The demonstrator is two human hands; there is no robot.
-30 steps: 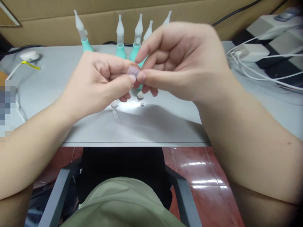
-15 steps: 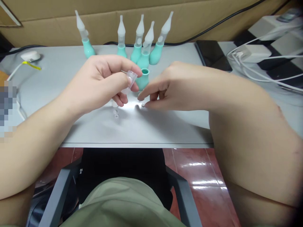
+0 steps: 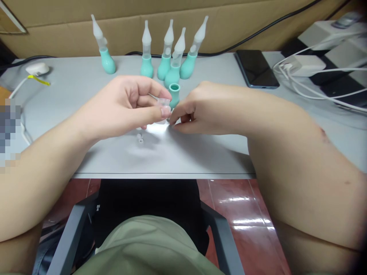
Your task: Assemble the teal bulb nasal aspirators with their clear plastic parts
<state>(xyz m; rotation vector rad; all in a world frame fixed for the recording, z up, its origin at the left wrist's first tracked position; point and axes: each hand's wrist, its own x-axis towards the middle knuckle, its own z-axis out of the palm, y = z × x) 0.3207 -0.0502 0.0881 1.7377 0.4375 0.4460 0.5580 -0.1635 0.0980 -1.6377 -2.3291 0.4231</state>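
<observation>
Nearest on the table (image 3: 67, 86) lies a small ring (image 3: 141, 141); if my wrist sweeps there, it could roll away. My left hand (image 3: 126, 107) pinches the tube (image 3: 163, 102) above the table; too hard pinching could make it slip. My right hand (image 3: 197, 110) has narrow fingers, low; I cannot tell if they hold something. Careless knuckles could tip the open bulb (image 3: 174, 101) just behind.

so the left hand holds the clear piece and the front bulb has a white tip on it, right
Not quite: the head view shows the front bulb without a white tip, open at the top. The left hand does hold the clear piece.
</observation>
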